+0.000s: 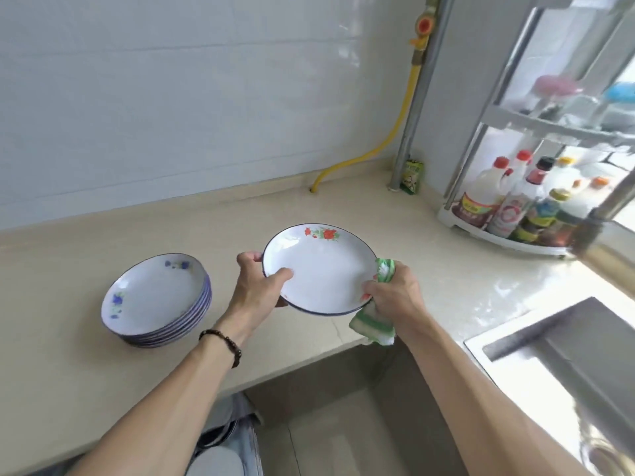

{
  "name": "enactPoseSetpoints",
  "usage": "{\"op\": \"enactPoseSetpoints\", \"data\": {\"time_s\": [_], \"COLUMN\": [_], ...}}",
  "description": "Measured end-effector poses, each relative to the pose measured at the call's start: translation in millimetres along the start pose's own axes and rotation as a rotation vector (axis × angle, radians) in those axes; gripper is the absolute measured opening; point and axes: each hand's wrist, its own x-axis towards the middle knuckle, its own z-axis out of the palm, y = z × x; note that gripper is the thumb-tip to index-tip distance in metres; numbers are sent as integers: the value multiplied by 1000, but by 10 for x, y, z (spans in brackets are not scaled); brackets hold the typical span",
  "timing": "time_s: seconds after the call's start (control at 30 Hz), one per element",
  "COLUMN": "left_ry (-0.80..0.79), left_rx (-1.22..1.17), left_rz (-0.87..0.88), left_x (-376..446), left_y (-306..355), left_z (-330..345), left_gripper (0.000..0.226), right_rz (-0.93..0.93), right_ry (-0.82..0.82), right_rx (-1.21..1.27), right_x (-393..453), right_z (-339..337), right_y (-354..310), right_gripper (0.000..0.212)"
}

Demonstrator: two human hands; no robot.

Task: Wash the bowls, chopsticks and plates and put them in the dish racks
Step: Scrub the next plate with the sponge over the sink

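Beige counter [395,214] bare behind, sink [563,341] at right, plate stack [156,300] left. Red-flowered plate [321,269] held above counter's front edge: my left hand [256,290] pinches its rim, my right hand [395,298] grips green cloth [372,324] against it.

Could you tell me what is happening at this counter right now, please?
A person holds a red-flowered plate over the counter, the left hand gripping its rim while the right hand holds a green-and-white cloth against its edge. A stack of blue-flowered plates sits to the left; the sink is on the right.
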Motion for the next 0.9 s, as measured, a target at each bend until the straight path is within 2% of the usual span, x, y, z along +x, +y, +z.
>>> {"op": "enactPoseSetpoints", "data": {"time_s": [0.1, 0.23, 0.43, 0.57, 0.7, 0.77, 0.83, 0.9], "left_ry": [-35, -94, -153, -250, -361, -388, -410, -419], "left_rx": [-38, -91, -73, 144, 347, 432, 507, 574], "left_rz": [0, -17, -99, -79, -67, -49, 2, 70], "left_x": [-299, -637, -1051, -1221, -1362, -1431, -1523, -1584], "left_y": [76, 157, 397, 591, 685, 710, 756, 789], "left_z": [671, 1555, 2733, 3386, 3855, 4030, 4174, 4289], "left_gripper": [45, 40, 23, 44, 61, 60, 48, 43], "right_rz": [30, 86, 278, 461, 591, 621, 625, 627], "right_ry": [17, 78, 164, 229, 210, 205, 204, 207], "right_rx": [30, 77, 346, 612, 826, 882, 933, 977], "right_x": [13, 25, -71, -160, -193, -197, -184, -163], "right_z": [-637, -1424, -2250, -2504, -2600, -2605, -2596, -2599], "right_y": [350, 833, 1606, 2064, 2400, 2508, 2595, 2640], "right_gripper": [15, 21, 21, 21, 15, 17, 20, 16]}}
